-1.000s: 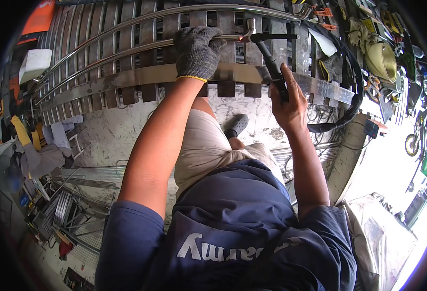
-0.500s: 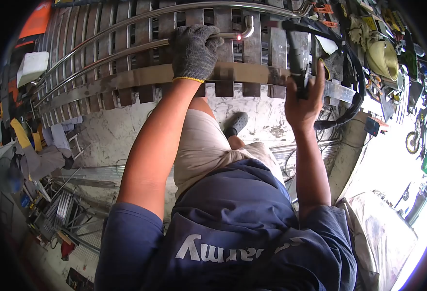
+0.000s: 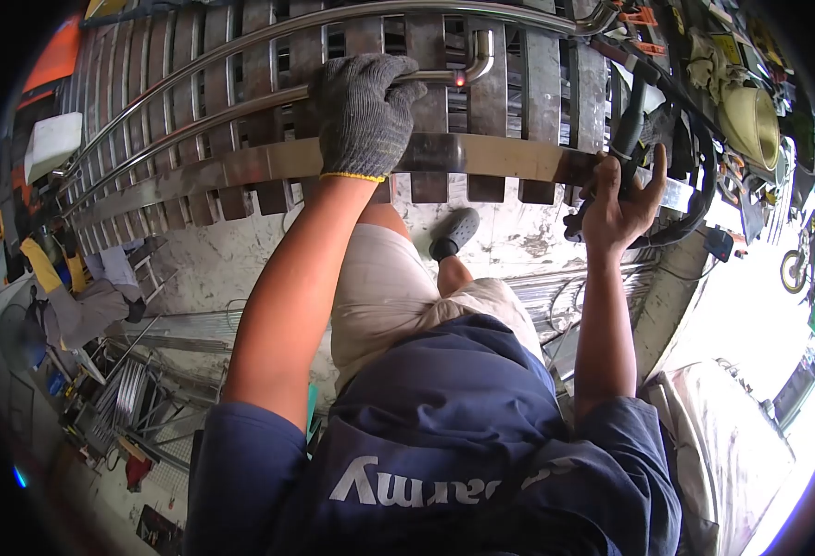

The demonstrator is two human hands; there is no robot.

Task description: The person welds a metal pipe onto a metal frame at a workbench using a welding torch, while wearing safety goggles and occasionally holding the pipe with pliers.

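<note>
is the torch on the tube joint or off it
Off it: the torch is in the right hand, well to the side of the tube elbow, where a small red spot glows.

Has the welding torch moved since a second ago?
Yes: the right hand swung the welding torch rightward, away from the glowing end of the tube.

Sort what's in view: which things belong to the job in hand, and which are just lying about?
In hand: gloved left hand gripping steel tube; bare right hand holding black torch; glowing spot by the tube's elbow; slatted steel panel.
Lying about: white block; cream dome-shaped object; metal rods on the floor; orange clamps.
</note>
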